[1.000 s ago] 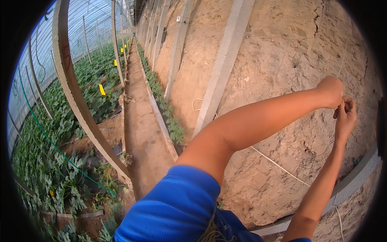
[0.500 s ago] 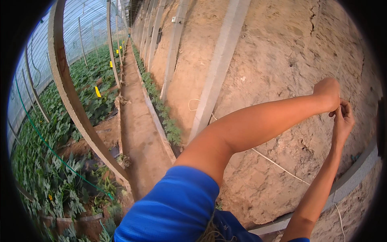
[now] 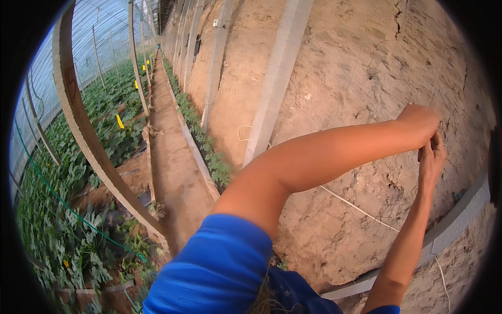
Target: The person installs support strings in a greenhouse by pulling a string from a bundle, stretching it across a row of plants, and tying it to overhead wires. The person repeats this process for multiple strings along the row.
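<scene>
My left arm reaches across to the right, and my left hand [image 3: 417, 125] is bent down at the wrist, closed, before the earthen wall [image 3: 334, 225]. Its fingers are mostly hidden and slightly blurred. Just below it, my right hand [image 3: 432, 158] comes up with bent fingers in a pinch, touching or nearly touching the left one. Whatever lies between the fingertips is too small to make out. A faint thin line [image 3: 435, 86], perhaps a string, runs up the wall above the hands. At my waist hangs a bundle of thin pale strings [image 3: 265, 299].
Concrete posts [image 3: 277, 73] lean along the wall. A pale cord [image 3: 361, 210] crosses it, and a grey beam [image 3: 460, 214] slants at lower right. Left lie a dirt path [image 3: 175, 172], a curved post [image 3: 86, 120], leafy green crops [image 3: 57, 209] and a green hose [image 3: 68, 196].
The whole view has shifted slightly, so the posts, the path and both hands sit a little further left. My hands stay close together, with the left wrist turned a bit.
</scene>
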Motion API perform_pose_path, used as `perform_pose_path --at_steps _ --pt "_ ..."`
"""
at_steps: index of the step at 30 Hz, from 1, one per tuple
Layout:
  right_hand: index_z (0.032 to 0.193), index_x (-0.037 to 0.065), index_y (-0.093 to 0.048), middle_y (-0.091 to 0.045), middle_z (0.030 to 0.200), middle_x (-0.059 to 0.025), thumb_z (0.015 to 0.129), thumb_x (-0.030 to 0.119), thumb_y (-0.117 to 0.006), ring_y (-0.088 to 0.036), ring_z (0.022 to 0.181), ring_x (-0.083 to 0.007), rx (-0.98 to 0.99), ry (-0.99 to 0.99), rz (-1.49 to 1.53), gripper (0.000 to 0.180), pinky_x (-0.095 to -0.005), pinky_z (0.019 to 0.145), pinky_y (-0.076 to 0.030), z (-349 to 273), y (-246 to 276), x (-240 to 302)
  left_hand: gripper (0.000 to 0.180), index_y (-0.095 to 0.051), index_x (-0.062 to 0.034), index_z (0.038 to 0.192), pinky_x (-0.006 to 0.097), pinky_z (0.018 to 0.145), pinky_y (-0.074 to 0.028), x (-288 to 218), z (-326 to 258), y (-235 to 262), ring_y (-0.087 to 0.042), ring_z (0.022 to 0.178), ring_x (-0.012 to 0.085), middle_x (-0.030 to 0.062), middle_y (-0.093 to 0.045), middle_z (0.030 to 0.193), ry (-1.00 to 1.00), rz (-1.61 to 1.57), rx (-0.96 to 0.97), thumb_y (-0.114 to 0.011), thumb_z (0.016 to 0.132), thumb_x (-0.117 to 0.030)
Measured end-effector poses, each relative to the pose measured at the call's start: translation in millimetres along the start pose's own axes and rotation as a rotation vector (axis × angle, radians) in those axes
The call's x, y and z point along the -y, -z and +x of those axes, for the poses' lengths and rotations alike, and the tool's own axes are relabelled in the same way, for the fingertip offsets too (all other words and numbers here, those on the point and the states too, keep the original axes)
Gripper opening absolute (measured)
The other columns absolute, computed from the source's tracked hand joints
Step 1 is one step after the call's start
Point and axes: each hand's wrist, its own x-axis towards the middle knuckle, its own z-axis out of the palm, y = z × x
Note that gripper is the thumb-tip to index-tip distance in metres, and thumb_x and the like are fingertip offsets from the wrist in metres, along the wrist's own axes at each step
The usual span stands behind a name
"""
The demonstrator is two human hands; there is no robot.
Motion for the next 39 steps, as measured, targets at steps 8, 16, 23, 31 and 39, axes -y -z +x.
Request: perform_pose_path --at_steps 8,16,23,31,39 --pt "0.077 0.002 -0.048 -0.040 0.062 0.0014 0.081 0.006 -0.055 -0.036 0.060 -0.0069 0.177 -0.004 -0.085 0.009 -0.0247 0.054 -0.033 -38 -9 -42 0.021 -0.061 0.0009 0.106 0.032 0.083 -0.048 32 -29 -30 -0.063 0.094 0.0201 0.0118 -0.068 0.095 0.209 -1.056 -0.093 -0.055 0.088 -0.007" --pt "0.080 0.003 -0.050 -0.043 0.063 0.0013 0.081 0.003 -0.056 -0.039 0.061 -0.0060 0.134 0.027 0.073 0.006 -0.0238 0.054 -0.035 -48 -20 -42 0.025 -0.057 -0.0013 0.112 0.032 0.085 -0.048 33 -60 -64 -0.060 0.092 0.0150 0.0073 -0.063 0.100 0.611 -1.444 0.145 -0.050 0.097 -0.020" --pt "0.098 0.000 -0.058 -0.056 0.080 0.0019 0.091 0.008 -0.056 -0.050 0.075 -0.0051 0.169 -0.129 0.302 0.011 -0.0224 0.067 -0.043 -56 -18 -51 0.024 -0.064 -0.0017 0.103 0.029 0.073 -0.048 24 -73 -78 -0.058 0.080 0.0114 0.0030 -0.064 0.088 0.572 -1.415 0.030 -0.055 0.095 -0.022" --pt "0.103 0.001 -0.058 -0.064 0.085 -0.0106 0.090 0.007 -0.054 -0.060 0.079 -0.0163 0.188 -0.124 -0.107 0.014 -0.0310 0.073 -0.047 -55 -15 -40 0.016 -0.066 -0.0040 0.095 0.026 0.069 -0.047 32 -70 -84 -0.056 0.073 0.0088 0.0024 -0.065 0.085 0.592 -1.352 -0.004 -0.058 0.093 -0.018" --pt "0.097 0.007 -0.060 -0.062 0.069 -0.0185 0.084 0.006 -0.055 -0.061 0.063 -0.0372 0.273 0.065 -0.417 0.014 -0.0435 0.057 -0.048 -130 -42 -69 0.009 -0.057 -0.0080 0.095 0.024 0.063 -0.046 31 -90 -82 -0.057 0.066 0.0092 0.0050 -0.064 0.078 0.715 -1.538 -0.051 -0.054 0.095 -0.016"
